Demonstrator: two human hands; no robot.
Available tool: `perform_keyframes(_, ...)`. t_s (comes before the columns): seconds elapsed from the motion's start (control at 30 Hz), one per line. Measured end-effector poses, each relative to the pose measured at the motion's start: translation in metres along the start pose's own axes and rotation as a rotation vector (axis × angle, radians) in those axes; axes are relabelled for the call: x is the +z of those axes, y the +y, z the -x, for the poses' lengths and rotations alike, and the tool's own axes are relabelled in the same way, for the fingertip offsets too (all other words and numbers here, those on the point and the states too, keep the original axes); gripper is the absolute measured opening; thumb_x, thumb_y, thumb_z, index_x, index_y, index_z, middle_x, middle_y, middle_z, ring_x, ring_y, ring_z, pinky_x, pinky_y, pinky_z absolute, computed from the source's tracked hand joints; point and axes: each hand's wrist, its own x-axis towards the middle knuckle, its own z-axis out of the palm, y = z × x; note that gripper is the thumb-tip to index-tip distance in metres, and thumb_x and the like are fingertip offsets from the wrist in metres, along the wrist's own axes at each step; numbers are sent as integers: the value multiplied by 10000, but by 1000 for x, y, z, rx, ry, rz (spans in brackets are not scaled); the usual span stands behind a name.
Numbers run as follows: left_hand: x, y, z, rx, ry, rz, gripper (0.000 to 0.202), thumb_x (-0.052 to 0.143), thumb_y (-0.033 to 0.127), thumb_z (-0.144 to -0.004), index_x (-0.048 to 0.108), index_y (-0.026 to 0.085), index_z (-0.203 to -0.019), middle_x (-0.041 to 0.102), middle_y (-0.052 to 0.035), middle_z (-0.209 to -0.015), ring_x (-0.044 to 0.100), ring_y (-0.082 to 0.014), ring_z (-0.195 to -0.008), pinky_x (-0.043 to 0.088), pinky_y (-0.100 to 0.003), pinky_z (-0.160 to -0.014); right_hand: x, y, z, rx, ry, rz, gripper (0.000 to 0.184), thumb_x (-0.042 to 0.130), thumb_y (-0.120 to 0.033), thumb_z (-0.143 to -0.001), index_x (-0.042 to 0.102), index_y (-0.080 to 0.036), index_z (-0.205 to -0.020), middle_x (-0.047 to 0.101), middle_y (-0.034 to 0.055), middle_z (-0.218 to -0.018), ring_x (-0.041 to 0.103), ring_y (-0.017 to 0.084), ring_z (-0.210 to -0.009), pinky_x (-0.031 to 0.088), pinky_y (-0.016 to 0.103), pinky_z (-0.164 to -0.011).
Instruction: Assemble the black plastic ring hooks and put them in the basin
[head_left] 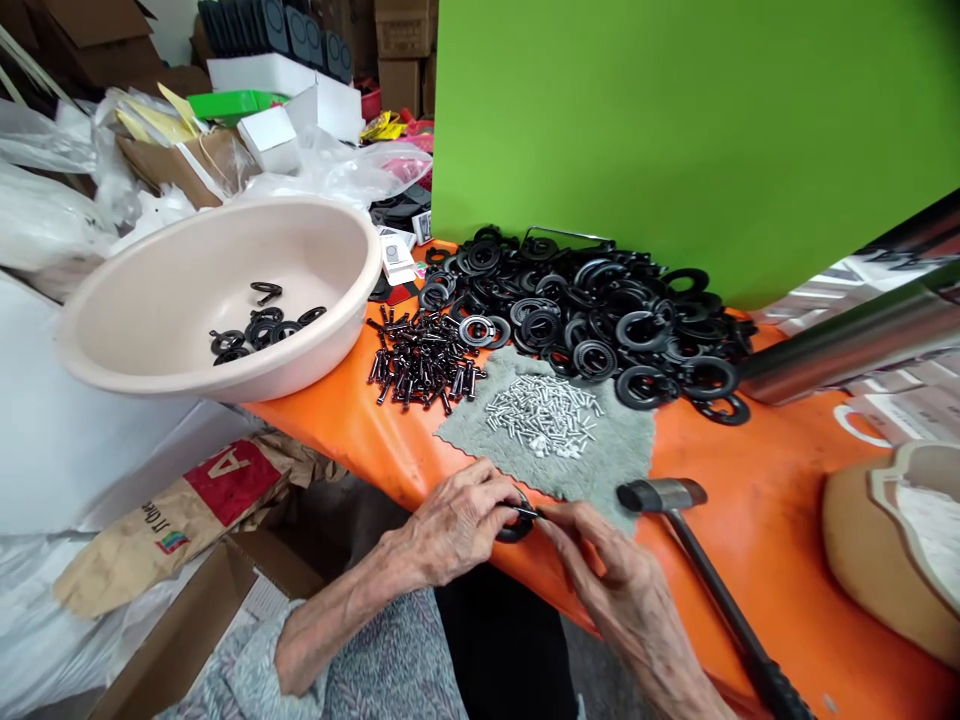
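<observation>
Close to the table's front edge, my left hand (461, 520) is closed around a black ring (514, 530), which sticks out past its fingertips. My right hand (611, 565) meets it from the other side, thumb and fingers pinched at the ring's edge. What sits between those fingertips is too small and covered to make out. Just beyond lies a grey-green cloth (622, 450) bearing a heap of small silver pins (541, 412). Left of the cloth is a pile of short black parts (424, 360). Behind it many black rings (592, 310) are heaped.
A hammer (712, 575) lies right of my right hand on the orange table cover (795, 500). At left stands a large pale basin (345, 300) with several black rings inside. A tan container (862, 540) and a metal pole (817, 345) are on the right; a green panel (675, 120) rises behind.
</observation>
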Motion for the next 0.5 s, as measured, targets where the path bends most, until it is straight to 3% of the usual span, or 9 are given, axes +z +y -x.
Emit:
perform_keyframes(0.17,0,-7,-1,35,-49,-128,144,479,116,-940,611,166,-969,566,-51,-934,563,-188,-927,479,-292,-870,15,4,10,2,40,56,183,485,-258,-957,664,-243,-989,683,26,-812,667,180,-751,570,317,-690)
perform_keyframes(0.37,0,-11,-2,69,-46,-78,160,458,115,-952,608,170,-965,558,-49,-919,557,-177,-904,491,-289,-849,26,2,18,44,104,99,243,468,-241,-964,673,-290,-1085,678,38,-875,650,215,-820,558,384,-776)
perform_keyframes(0.5,0,-15,-3,92,-39,-9,185,453,132,-959,632,180,-972,569,-48,-921,571,-175,-896,500,-302,-850,25,1,22,34,70,87,275,438,-253,-966,671,-295,-1105,686,30,-884,661,207,-837,562,385,-790)
